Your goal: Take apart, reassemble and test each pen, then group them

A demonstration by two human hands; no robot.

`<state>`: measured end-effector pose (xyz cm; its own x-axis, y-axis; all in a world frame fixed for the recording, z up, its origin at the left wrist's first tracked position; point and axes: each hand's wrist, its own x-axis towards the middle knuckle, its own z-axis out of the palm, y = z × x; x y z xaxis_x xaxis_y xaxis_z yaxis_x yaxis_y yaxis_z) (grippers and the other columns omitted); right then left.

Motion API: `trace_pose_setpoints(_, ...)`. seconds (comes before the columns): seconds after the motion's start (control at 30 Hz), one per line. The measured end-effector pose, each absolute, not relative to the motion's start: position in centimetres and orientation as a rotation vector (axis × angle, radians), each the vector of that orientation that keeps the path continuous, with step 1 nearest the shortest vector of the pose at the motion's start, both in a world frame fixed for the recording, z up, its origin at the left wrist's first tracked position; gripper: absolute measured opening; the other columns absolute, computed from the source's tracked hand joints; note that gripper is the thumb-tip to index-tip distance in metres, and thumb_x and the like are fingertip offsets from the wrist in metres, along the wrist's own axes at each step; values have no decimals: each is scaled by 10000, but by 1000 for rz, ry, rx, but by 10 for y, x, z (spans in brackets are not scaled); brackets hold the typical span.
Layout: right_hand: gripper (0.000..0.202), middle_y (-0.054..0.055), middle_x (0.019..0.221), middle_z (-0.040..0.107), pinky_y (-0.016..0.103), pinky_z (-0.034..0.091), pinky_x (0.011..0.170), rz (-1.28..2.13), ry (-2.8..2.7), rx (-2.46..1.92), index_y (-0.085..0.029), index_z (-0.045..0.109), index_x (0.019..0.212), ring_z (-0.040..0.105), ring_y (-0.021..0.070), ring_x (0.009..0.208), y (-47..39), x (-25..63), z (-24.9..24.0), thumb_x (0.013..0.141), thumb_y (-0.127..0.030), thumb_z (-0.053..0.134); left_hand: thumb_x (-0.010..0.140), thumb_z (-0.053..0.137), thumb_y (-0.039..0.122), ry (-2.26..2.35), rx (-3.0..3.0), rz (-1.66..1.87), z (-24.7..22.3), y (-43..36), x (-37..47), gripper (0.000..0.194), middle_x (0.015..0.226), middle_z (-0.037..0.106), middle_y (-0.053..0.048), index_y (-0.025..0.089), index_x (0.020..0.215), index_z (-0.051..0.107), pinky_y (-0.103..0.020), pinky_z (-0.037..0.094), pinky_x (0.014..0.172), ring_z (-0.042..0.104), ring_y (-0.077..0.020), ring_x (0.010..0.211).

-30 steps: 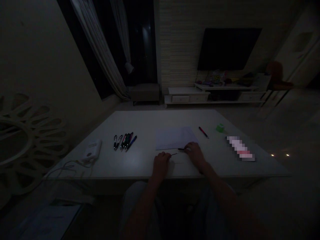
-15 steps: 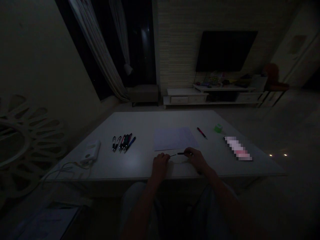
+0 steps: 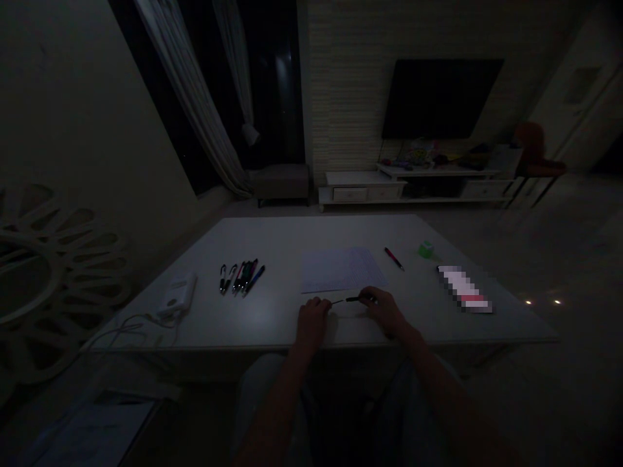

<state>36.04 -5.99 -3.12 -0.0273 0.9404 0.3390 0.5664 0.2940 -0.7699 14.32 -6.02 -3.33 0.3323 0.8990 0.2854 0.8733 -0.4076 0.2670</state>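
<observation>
Near the table's front edge my left hand (image 3: 313, 319) pinches a thin dark rod (image 3: 337, 301), perhaps a pen refill, which points right. Facing it, my right hand (image 3: 382, 310) is closed on a black pen barrel (image 3: 354, 299) pointing left. A small gap shows between the two pieces. Just beyond both hands lies a sheet of paper (image 3: 341, 269) with faint writing. To its right is a red and black pen (image 3: 394, 259). Several pens (image 3: 243, 277) lie side by side on the left of the table.
The white table (image 3: 282, 237) also bears a white box (image 3: 179, 293) with cables at the left, a green object (image 3: 426, 249) at the right and a lit phone (image 3: 464, 290) near the right edge. A television (image 3: 440, 97) hangs beyond.
The black pen barrel has shifted slightly right, so the gap between it and the thin rod is a little wider. My left hand has hardly moved.
</observation>
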Motion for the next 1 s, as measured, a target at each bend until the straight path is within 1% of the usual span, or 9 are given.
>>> trace_pose_setpoints(0.33,158,45,760,655,286,435,672,549,-1694,-1404,-181,622,777,577,165,694,-61,360,-29,731,-280,508,898,441,234,1670,2527,557,-37,-59,143,165,922,578,-19,241,960,594,-275,337,720,518,-160,889)
trace_pose_setpoints(0.5,144,48,763,658,289,445,677,570,-1732,-1349,-181,635,773,590,168,716,-60,355,-33,722,-281,545,895,447,244,1639,2568,558,-37,-60,145,160,917,584,-20,240,941,601,-286,348,730,523,-166,890)
trace_pose_setpoints(0.67,143,58,786,668,294,457,688,604,-1776,-1275,-178,649,793,602,167,725,-61,336,-38,732,-266,555,885,461,196,1513,2591,618,-41,-58,146,228,986,606,-33,228,1090,556,-290,375,762,536,-165,923)
trace_pose_setpoints(0.77,159,69,825,680,301,463,710,642,-1762,-1250,-176,661,826,618,173,754,-62,328,-36,736,-261,562,878,473,190,1516,2580,622,-42,-57,146,208,978,618,-41,203,1063,566,-297,390,756,546,-171,906)
trace_pose_setpoints(0.9,183,58,828,695,297,468,725,717,-1680,-1306,-181,675,823,632,183,773,-65,327,-32,720,-303,586,861,509,208,1483,2605,646,-44,-58,146,164,948,620,-34,200,1010,576,-303,399,757,551,-172,890)
trace_pose_setpoints(1.0,236,43,723,688,268,452,652,727,-1672,-1388,-176,681,767,622,172,682,-67,326,-28,753,-372,550,853,521,194,1455,2611,689,-47,-58,146,177,960,622,-29,202,1024,568,-302,398,763,550,-168,891)
